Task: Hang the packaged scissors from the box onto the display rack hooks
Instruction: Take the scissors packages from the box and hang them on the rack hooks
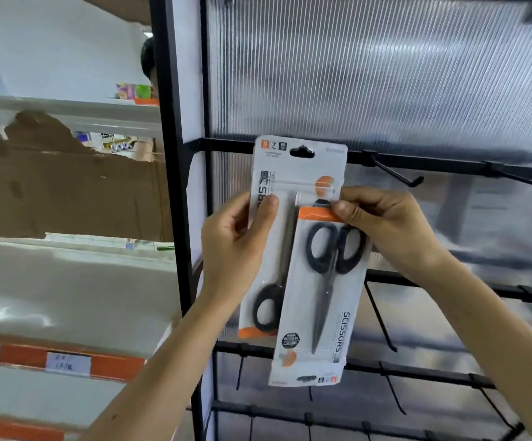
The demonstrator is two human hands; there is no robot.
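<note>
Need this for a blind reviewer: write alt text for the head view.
A person's left hand grips the rear scissors pack, hang hole up; the right hand pinches the front scissors pack, hang hole down, before a black display rack. An empty hook juts nearby.

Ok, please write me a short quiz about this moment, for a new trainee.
1. True or false: the front pack, in the right hand, has its hang hole at the bottom.
2. Which hand grips the rear pack? A: left hand. B: right hand.
3. Fill in: the hook to the right of the packs carries ____.
Key: 1 true; 2 A; 3 nothing.
</note>
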